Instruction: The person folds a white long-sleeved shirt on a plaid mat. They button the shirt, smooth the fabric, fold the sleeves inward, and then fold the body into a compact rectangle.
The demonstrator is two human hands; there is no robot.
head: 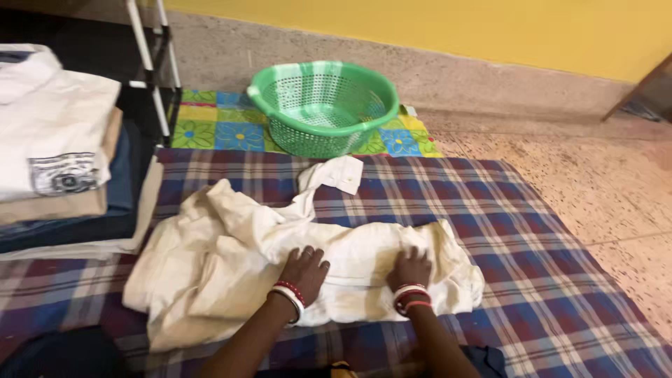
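On cream shirt (308, 259): left hand (306, 269), right hand (409, 269) flat.

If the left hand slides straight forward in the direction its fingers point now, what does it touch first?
The left hand already lies flat on the cream garment. Going on, it would likely first meet that garment's raised fold, then the plaid blanket. Depth is hard to judge.

A grey-and-black rectangular printed label (63, 173) sits on the folded white garment (52, 126), left of frame.
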